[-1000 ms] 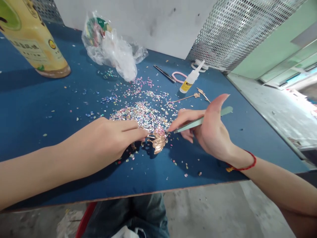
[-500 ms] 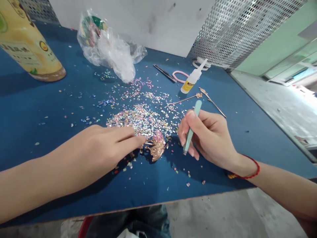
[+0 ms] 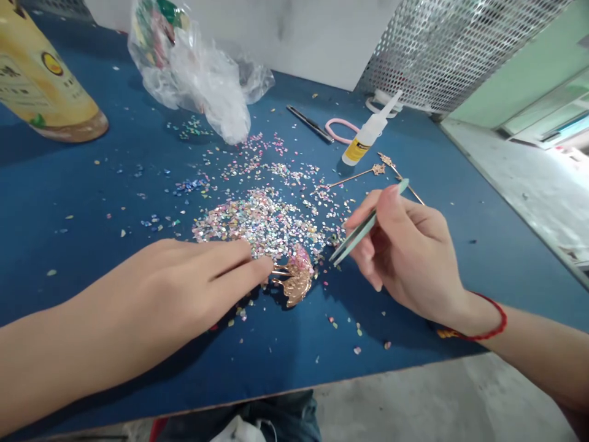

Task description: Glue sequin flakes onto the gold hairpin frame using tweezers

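Note:
My left hand [image 3: 184,288] rests on the blue table [image 3: 69,196], its fingertips pinching the stem of a small gold ornament [image 3: 294,281] with pink pieces on top. My right hand [image 3: 409,252] is closed around pale green tweezers [image 3: 363,228], whose tips point down-left, a little right of the ornament. A heap of shiny coloured flakes [image 3: 262,221] lies just behind the ornament.
A yellow bottle [image 3: 41,80] stands at the back left, a crumpled clear plastic bag [image 3: 197,67] behind the flakes. A glue bottle [image 3: 368,132], a pink ring [image 3: 338,129], a dark tool [image 3: 310,123] and gold pins [image 3: 368,173] lie at the back right. Perforated metal panel [image 3: 437,43] rises beyond.
My right hand turned the tweezers from near upright to slanting, tips aimed toward the ornament. My left hand stayed on the ornament. The view shifted slightly.

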{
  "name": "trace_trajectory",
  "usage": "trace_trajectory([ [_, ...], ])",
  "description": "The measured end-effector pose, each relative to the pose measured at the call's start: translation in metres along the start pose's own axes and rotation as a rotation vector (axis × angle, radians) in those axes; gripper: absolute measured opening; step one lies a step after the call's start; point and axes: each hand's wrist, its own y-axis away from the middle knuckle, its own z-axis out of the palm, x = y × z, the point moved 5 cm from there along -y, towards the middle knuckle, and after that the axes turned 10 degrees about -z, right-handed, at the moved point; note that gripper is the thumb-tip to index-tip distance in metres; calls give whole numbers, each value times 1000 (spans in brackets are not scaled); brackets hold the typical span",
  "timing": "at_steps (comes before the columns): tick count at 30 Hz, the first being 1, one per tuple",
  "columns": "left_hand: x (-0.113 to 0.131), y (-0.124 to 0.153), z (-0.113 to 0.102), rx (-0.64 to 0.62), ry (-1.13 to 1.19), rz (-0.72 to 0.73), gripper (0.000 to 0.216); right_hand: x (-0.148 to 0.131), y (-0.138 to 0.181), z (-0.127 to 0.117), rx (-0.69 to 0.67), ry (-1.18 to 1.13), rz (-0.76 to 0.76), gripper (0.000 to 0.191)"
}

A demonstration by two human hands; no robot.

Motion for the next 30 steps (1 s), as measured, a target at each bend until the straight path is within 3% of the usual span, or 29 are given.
trace_trajectory([
  [9,-2,8,7,-83,7,-13,51,-3,5,9,-148,29,-47,32],
  [16,-4,12,10,-138,17,-54,60,-9,4,8,-128,212,-147,33],
  [30,0,12,9,-127,11,-33,51,-8,7,9,-133,264,-166,33],
])
